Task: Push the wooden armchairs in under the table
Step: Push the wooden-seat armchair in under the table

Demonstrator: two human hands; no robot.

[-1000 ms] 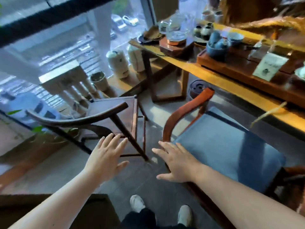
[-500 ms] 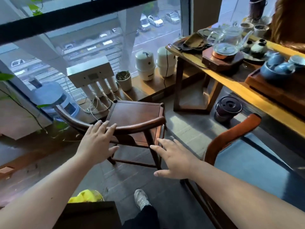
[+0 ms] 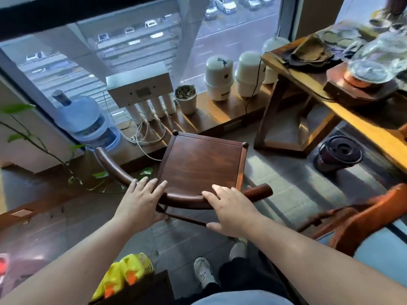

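Observation:
A dark wooden armchair (image 3: 200,164) with a square bare seat and a curved back rail stands on the tiled floor in front of me, left of the table. My left hand (image 3: 141,201) rests on the rail with fingers over the top and thumb underneath. My right hand (image 3: 229,208) lies over the rail further right, fingers curled across it. A second armchair (image 3: 361,219) with reddish arms and a blue cushion is at the lower right, blurred. The long yellow-topped wooden table (image 3: 361,126) runs along the right side.
A low wooden ledge under the window holds white canisters (image 3: 219,78), a small pot (image 3: 186,98), a water filter unit (image 3: 138,86) and a water bottle (image 3: 84,119). A dark round vessel (image 3: 339,153) sits on the floor under the table. Yellow bottles (image 3: 125,274) stand near my feet.
Both hands moved forward from hovering and settled on the dark armchair's back rail. My view has turned left, centring this chair.

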